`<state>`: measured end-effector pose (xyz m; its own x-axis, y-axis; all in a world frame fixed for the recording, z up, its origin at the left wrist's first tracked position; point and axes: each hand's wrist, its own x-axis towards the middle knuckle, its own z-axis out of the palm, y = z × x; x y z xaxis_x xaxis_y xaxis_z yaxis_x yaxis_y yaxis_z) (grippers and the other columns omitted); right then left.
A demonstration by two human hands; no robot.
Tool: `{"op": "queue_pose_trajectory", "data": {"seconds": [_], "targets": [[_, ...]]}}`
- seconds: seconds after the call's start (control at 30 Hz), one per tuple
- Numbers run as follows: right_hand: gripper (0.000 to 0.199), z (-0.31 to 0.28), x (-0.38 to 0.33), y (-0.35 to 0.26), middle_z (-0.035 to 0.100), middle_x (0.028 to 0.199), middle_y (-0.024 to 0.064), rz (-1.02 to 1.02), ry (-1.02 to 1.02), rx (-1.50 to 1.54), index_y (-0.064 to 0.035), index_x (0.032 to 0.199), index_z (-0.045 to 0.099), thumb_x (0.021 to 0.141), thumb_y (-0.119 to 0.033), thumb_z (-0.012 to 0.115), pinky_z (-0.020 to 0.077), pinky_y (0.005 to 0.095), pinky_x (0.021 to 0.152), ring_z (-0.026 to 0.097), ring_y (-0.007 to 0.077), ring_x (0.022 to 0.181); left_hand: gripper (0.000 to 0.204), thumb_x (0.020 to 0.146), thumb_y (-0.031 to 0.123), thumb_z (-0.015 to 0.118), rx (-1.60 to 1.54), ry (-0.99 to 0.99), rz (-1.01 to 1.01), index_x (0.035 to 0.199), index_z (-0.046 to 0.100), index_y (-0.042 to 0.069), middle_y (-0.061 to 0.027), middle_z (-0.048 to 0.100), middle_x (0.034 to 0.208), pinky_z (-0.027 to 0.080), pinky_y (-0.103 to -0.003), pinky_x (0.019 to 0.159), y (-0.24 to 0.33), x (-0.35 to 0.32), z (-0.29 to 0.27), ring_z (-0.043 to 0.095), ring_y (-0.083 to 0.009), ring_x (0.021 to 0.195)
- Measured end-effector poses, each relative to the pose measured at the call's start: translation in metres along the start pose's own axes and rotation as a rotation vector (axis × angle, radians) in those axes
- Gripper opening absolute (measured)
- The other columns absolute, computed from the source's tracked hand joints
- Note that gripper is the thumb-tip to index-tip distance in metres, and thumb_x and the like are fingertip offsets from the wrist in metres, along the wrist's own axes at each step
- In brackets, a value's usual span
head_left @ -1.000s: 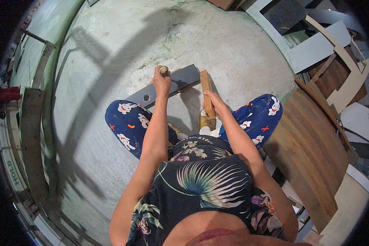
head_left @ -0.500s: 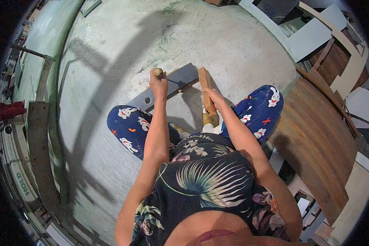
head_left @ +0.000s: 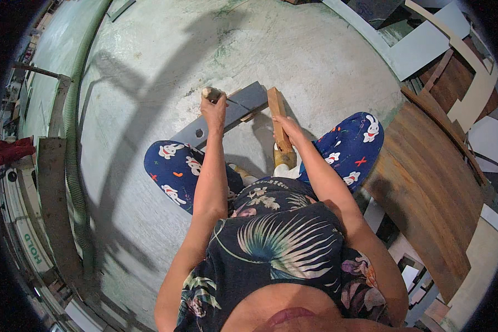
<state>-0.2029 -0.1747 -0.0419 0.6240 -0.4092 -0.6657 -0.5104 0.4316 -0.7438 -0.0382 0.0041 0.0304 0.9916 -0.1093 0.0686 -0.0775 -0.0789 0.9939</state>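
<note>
The fingers of the left hand (head_left: 214, 115) are curled tightly round the rounded, pale handle of a slim tool (head_left: 209, 93), whose thin dark shaft points rightward over a grey board (head_left: 254, 96) just above the centre of the frame; whether its tip touches the board I cannot tell. The fingers of the right hand (head_left: 289, 129), right of centre, are wrapped round the lower part of a squared wooden bar (head_left: 276, 105), its free end just beside the board's right end. Handling this pair well seems to call for a firm wrist on the left, the shaft held at one steady angle and its tip seated squarely on the surface, since a loose grip could let it skid. The bar is probably best gripped low, as here, with the right fingers well apart from the tool. The board slants from lower left to upper right, a round dark hole near its left end, and neither hand presses it flat, so it may shift unless braced. Around it are the person's knees in blue printed trousers (head_left: 174, 166), at left and right of centre. Farther out, a ribbed hose (head_left: 73, 133) runs down the left side, brown wooden sheeting (head_left: 431, 199) fills the right, and pale cut panels (head_left: 426, 58) lie at upper right.
</note>
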Motion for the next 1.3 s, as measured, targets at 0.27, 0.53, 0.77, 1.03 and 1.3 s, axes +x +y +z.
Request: {"op": "queue_pose_trajectory", "data": {"seconds": [0.27, 0.53, 0.77, 1.03, 1.3], "targets": [[0.046, 0.006, -0.017, -0.014, 0.051, 0.092, 0.0119, 0.008, 0.045, -0.103, -0.0013, 0.105, 0.044, 0.079, -0.032, 0.067, 0.0526, 0.0341, 0.053, 0.058, 0.0221, 0.074, 0.019, 0.078, 0.009, 0.066, 0.030, -0.014, -0.021, 0.093, 0.055, 0.002, -0.0061, 0.061, 0.073, 0.049, -0.027, 0.054, -0.008, -0.002, 0.000, 0.059, -0.0133, 0.060], [0.052, 0.001, -0.014, -0.010, 0.051, 0.094, 0.0122, -0.040, -0.013, -0.102, -0.0003, 0.110, 0.043, 0.079, -0.034, 0.067, 0.0536, 0.0360, 0.055, 0.058, 0.0220, 0.076, 0.018, 0.077, 0.008, 0.066, 0.001, -0.059, -0.043, 0.092, 0.057, 0.004, -0.0043, 0.060, 0.074, 0.049, -0.027, 0.057, -0.021, -0.005, 0.008, 0.058, -0.0116, 0.064], [0.055, 0.004, -0.013, -0.008, 0.052, 0.094, 0.0125, -0.049, 0.055, -0.154, 0.0005, 0.114, 0.042, 0.078, -0.032, 0.068, 0.0545, 0.0368, 0.056, 0.059, 0.0230, 0.074, 0.018, 0.077, 0.002, 0.064, -0.043, -0.064, -0.068, 0.094, 0.059, 0.004, -0.0043, 0.061, 0.079, 0.049, -0.026, 0.057, -0.031, -0.004, 0.004, 0.058, -0.0115, 0.068], [0.058, 0.005, -0.025, -0.021, 0.055, 0.095, 0.0162, -0.132, 0.001, -0.147, 0.0004, 0.117, 0.043, 0.077, -0.032, 0.069, 0.0539, 0.0355, 0.053, 0.061, 0.0238, 0.067, 0.020, 0.078, 0.001, 0.063, -0.005, -0.085, -0.090, 0.098, 0.060, 0.004, -0.0056, 0.064, 0.085, 0.051, -0.026, 0.058, -0.026, -0.005, 0.005, 0.060, -0.0124, 0.071], [0.060, 0.009, -0.026, -0.020, 0.055, 0.098, 0.0156, -0.113, 0.014, -0.161, 0.0008, 0.119, 0.042, 0.078, -0.034, 0.068, 0.0537, 0.0356, 0.053, 0.061, 0.0238, 0.073, 0.022, 0.077, 0.002, 0.064, -0.031, -0.071, -0.091, 0.098, 0.060, 0.004, -0.0058, 0.064, 0.086, 0.052, -0.026, 0.058, -0.039, -0.003, 0.004, 0.061, -0.0128, 0.071]]}}
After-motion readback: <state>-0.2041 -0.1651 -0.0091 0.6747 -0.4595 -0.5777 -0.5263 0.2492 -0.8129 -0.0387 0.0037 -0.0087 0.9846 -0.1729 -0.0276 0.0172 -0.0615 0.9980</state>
